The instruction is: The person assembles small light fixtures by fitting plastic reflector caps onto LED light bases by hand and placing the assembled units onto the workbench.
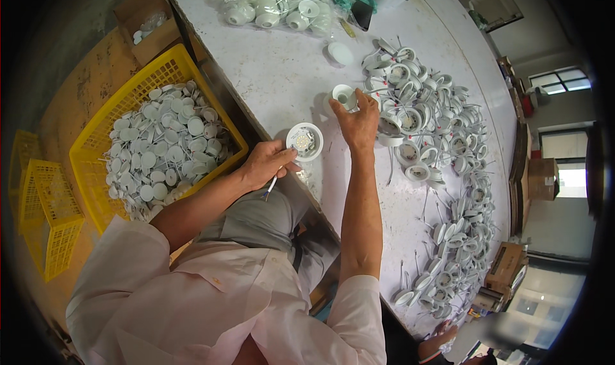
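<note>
My left hand [268, 163] holds a round white lamp disc [305, 141] at the near edge of the white table [282, 76], with thin wires hanging below my fingers. My right hand [357, 121] reaches farther onto the table and grips a small white cup-shaped lamp housing [344, 96]. Just right of that hand lies a long heap of white lamp housings with wires [435, 141], running down the table's right side.
A yellow plastic crate [128, 102] full of white round discs stands on the floor at my left, with more yellow crates [45, 217] farther left. A clear bag of white housings [275, 6], a loose white cap [339, 53] and a cardboard box [150, 22] are at the far end.
</note>
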`<state>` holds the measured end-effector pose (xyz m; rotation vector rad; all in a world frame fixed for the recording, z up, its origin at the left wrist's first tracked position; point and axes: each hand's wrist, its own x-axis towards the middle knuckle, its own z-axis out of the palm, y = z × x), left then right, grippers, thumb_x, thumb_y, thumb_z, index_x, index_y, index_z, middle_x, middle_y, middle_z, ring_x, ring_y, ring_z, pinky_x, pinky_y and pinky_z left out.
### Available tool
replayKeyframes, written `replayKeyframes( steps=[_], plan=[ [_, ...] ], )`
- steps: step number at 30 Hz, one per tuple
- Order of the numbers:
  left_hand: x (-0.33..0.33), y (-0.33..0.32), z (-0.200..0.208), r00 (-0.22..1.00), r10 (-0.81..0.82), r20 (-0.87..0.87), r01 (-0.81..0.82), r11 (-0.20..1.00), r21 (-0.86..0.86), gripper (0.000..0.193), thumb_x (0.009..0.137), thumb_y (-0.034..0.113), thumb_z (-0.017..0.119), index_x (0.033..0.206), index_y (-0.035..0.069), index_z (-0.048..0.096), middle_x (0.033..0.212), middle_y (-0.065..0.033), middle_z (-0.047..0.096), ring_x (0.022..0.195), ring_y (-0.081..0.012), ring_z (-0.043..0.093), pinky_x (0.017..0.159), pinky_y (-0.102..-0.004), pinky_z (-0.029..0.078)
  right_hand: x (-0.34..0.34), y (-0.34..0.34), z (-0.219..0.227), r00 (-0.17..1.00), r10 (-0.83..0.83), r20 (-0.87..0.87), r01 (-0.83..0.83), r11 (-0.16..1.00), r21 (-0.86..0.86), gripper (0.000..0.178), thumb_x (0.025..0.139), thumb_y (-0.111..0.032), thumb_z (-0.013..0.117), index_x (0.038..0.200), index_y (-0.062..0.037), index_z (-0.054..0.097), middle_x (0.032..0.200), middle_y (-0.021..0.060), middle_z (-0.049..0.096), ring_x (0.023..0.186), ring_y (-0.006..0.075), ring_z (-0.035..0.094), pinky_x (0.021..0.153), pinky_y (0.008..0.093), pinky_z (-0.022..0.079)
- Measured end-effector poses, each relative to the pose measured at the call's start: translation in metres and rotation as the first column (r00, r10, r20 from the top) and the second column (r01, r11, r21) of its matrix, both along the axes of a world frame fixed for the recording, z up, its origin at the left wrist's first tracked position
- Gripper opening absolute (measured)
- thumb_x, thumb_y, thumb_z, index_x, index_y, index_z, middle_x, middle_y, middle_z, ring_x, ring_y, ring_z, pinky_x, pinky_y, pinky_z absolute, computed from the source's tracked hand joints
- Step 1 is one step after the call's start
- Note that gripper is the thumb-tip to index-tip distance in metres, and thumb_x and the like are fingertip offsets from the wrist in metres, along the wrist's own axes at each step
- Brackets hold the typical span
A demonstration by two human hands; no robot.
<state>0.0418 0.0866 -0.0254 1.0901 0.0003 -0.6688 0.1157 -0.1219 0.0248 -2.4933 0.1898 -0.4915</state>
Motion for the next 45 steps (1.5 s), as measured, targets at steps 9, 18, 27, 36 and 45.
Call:
replayKeyframes(
  steps=[9, 18, 27, 36, 45],
  plan=[
    [0.002, -0.003, 0.005, 0.999, -0.037, -0.003, 0.037, 0.998, -0.042, 0.029, 0.095, 0.019, 0.056, 0.112, -0.005, 0.057, 0.095, -0.0078, 0.061, 0.078, -0.0102, 0.062, 0.049, -0.0180, 0.037, -0.018, -0.003, 0.006, 0.981, 0.001, 0.192, -0.020, 0.995, 0.094, 0.049, 0.072, -0.022, 0.078, 0.112, 0.0009, 0.062, 0.109, 0.0192, 0.059, 0.099, 0.0295, 0.057, 0.084, 0.0381, 0.047],
    [-0.002, -0.016, 0.011, 0.998, -0.057, 0.008, 0.057, 0.995, -0.084, 0.033, 0.094, 0.024, 0.058, 0.114, -0.003, 0.057, 0.096, -0.0065, 0.061, 0.077, -0.0101, 0.062, 0.050, -0.0175, 0.035, -0.091, -0.006, 0.016, 0.993, 0.064, 0.097, -0.099, 0.902, 0.421, 0.047, 0.071, -0.013, 0.077, 0.115, -0.0024, 0.061, 0.106, 0.0112, 0.061, 0.095, 0.0196, 0.058, 0.079, 0.0314, 0.047],
    [-0.013, -0.038, 0.017, 0.988, -0.153, -0.018, 0.148, 0.975, -0.168, 0.032, 0.093, 0.026, 0.060, 0.112, 0.001, 0.060, 0.091, -0.0040, 0.062, 0.071, -0.0084, 0.059, 0.049, -0.0169, 0.034, -0.135, -0.001, 0.006, 0.959, 0.272, 0.080, -0.283, 0.918, 0.279, 0.074, 0.058, -0.007, 0.083, 0.127, -0.0031, 0.054, 0.121, 0.0148, 0.053, 0.110, 0.0283, 0.053, 0.090, 0.0352, 0.046],
    [-0.022, -0.049, 0.022, 0.990, -0.135, 0.029, 0.135, 0.991, 0.020, 0.028, 0.087, 0.023, 0.066, 0.102, -0.001, 0.064, 0.085, -0.0046, 0.064, 0.066, -0.0070, 0.059, 0.051, -0.0169, 0.041, -0.161, -0.010, -0.008, 0.999, 0.053, 0.010, -0.039, 0.582, 0.812, 0.046, 0.082, -0.004, 0.067, 0.126, 0.0012, 0.053, 0.106, 0.0089, 0.063, 0.077, 0.0085, 0.059, 0.069, 0.0234, 0.049],
    [-0.034, -0.061, 0.026, 0.965, -0.189, 0.181, 0.155, 0.970, 0.186, 0.030, 0.086, 0.020, 0.063, 0.100, -0.007, 0.063, 0.084, -0.0083, 0.067, 0.069, -0.0094, 0.063, 0.061, -0.0214, 0.052, -0.169, 0.003, -0.020, 0.986, -0.147, -0.077, 0.145, 0.538, 0.830, 0.025, 0.087, -0.012, 0.065, 0.106, 0.0035, 0.063, 0.073, 0.0045, 0.064, 0.059, 0.0059, 0.054, 0.053, 0.0201, 0.044]
  ],
)
